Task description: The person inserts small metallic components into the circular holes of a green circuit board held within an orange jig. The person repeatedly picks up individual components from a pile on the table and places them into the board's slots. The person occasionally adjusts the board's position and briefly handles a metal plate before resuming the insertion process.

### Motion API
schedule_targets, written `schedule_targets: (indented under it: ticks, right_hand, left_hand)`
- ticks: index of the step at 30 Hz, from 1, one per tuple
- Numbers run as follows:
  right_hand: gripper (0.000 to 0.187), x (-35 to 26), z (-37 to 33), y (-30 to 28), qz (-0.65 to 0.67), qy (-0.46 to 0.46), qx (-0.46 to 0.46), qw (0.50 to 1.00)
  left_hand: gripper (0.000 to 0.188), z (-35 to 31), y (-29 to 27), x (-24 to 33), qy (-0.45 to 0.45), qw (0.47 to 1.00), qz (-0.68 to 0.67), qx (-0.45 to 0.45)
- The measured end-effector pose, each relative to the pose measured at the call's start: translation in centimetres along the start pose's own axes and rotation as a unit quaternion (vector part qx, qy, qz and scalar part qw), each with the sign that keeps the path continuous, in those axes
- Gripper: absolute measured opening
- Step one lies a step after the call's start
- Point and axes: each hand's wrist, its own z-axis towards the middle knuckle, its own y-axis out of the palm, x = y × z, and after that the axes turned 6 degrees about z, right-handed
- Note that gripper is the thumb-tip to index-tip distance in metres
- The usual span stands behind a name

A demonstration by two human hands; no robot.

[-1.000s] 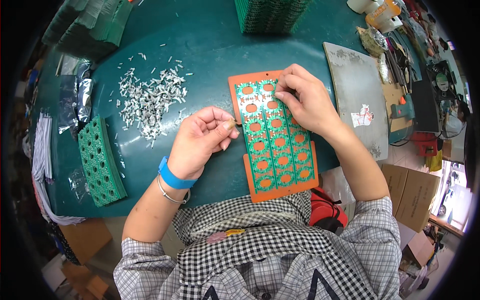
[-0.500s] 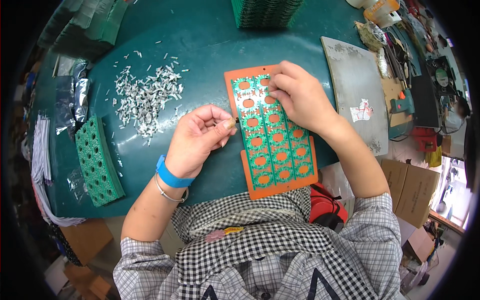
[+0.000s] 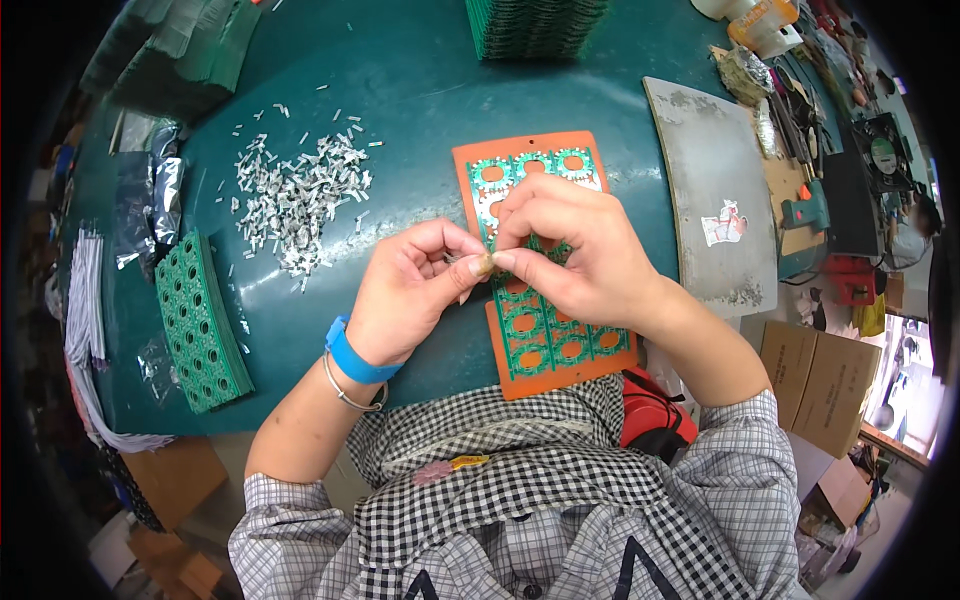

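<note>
My left hand (image 3: 405, 290) is closed, thumb and fingers pinched together over the left edge of a green circuit-board panel (image 3: 545, 345). Against its thumb tip, the thumb and forefinger of my right hand (image 3: 590, 250) meet in a pinch. Whatever lies between the fingertips is too small and covered to make out. The panel has rows of round cut-outs and rests on an orange backing plate (image 3: 560, 382); small white parts show along its far end. My right hand hides the panel's middle.
A heap of small white pieces (image 3: 300, 195) lies to the left. Beyond it are stacked green panels (image 3: 200, 325), white wires (image 3: 85, 300) and silvery bags (image 3: 160, 190). A tall green stack (image 3: 535, 28) stands at the back, a grey metal plate (image 3: 710, 170) on the right.
My right hand has come off the far part of the panel, moving nearer and left to meet my left hand. My left hand has shifted slightly right.
</note>
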Motion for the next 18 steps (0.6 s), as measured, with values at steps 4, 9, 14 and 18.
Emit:
schedule_targets:
  ticks: [4,9,14,18]
  right_hand:
    - [0.011,0.6,-0.2,-1.5,-0.009,0.042,0.009,0.999]
    - [0.011,3.0,-1.5,-5.2,-0.126,0.071,-0.051,0.988]
    - [0.013,3.5,-1.8,-4.9,-0.140,0.040,-0.062,0.987]
    - [0.012,3.6,-1.9,-5.1,-0.142,0.044,-0.071,0.986]
  left_hand:
    - [0.017,0.0,-0.2,0.5,-0.028,0.998,-0.048,0.007]
    - [0.026,0.6,-2.3,0.6,-0.006,0.984,-0.171,0.045]
    - [0.026,0.5,-3.1,0.5,-0.025,0.978,-0.204,0.022]
    - [0.025,0.5,-3.2,0.2,-0.036,0.981,-0.192,0.019]
